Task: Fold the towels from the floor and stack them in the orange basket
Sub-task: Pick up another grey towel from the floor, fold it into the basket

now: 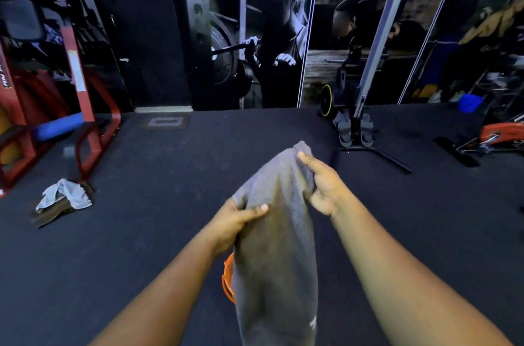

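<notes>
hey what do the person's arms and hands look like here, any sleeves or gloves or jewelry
Both forearms are bare to the bottom edge of the picture: no sleeves show. The left hand and right hand wear no gloves, and no rings, watch or bracelets are visible on fingers or wrists. The left thumbnail looks short and unpainted.

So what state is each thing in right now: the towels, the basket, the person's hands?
grey towel: held up, hanging, not yet folded
left hand: grips the towel's edge
right hand: pinches the towel's top
orange basket: mostly hidden behind the towel
towels on floor: crumpled heap, unfolded
</notes>
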`<state>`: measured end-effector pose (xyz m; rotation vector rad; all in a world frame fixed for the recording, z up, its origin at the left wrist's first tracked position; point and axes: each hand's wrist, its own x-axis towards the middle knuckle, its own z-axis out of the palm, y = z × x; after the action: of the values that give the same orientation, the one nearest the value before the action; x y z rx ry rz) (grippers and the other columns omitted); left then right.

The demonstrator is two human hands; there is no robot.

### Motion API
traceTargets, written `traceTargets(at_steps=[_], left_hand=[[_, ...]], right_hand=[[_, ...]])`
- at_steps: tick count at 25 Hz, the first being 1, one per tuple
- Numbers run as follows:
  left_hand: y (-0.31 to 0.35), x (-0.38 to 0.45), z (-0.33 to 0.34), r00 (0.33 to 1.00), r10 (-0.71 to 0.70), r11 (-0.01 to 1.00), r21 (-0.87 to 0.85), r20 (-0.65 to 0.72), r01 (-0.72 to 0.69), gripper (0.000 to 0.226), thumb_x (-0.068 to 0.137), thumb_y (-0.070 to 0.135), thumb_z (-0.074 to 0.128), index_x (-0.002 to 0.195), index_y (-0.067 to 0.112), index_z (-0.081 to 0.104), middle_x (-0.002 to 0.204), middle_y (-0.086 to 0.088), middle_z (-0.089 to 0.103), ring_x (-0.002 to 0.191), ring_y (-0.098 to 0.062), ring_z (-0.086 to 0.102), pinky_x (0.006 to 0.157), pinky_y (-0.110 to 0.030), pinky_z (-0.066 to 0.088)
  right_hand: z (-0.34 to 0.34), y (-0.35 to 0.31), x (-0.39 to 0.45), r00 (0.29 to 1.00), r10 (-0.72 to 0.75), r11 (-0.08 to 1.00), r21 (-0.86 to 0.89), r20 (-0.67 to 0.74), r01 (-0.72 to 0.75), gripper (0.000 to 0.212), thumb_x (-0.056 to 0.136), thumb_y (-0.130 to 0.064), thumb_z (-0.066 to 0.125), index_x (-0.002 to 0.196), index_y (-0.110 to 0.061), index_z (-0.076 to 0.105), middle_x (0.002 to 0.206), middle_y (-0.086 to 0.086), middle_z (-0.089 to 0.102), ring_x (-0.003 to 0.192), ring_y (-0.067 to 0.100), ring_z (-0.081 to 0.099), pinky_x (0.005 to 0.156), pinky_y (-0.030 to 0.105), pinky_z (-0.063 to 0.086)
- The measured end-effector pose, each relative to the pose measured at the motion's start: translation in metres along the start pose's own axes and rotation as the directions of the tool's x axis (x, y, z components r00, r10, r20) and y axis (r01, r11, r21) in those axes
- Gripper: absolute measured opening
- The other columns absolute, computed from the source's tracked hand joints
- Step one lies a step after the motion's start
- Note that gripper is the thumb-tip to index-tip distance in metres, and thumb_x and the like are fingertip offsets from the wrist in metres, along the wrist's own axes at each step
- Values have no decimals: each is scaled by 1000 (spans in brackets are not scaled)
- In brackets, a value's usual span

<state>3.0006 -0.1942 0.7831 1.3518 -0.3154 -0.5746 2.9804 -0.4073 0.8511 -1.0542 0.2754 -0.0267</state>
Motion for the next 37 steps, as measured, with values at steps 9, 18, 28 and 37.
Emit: traceTargets(at_steps=[9,18,28,37], left_hand=[[-4,11,-23,990,-110,992,47,-93,115,32,97,19,69,124,2,67,119,-19,74,114,-29,71,98,-43,56],[39,26,-41,999,15,939,-343,-50,-31,42,97,20,65,132,-2,61,125,-21,70,116,-31,67,99,-46,57],[47,33,-54,994,14,992,128,-111,1,19,102,16,61,119,12,68,110,-7,77,103,-21,73,89,-40,60],[61,47,-58,906,107,934,355,-409,50,25,106,33,55,104,13,70,96,-5,69,86,-21,61,75,-41,53]], right_hand=[[-58,84,-28,999,25,908,-419,-30,-35,17,99,-18,64,109,-7,72,102,9,79,95,19,75,74,25,55],[-57,73,-11,981,88,770,-637,175,45,29,86,-29,76,109,-13,72,105,5,78,96,16,73,89,38,57],[-30,36,18,953,-219,847,-525,-207,81,28,103,-29,53,95,-8,70,95,14,73,87,15,64,78,33,50],[-42,17,21,979,-163,889,-449,-119,93,15,105,-27,56,98,-22,68,89,-10,74,81,5,66,63,18,46]])
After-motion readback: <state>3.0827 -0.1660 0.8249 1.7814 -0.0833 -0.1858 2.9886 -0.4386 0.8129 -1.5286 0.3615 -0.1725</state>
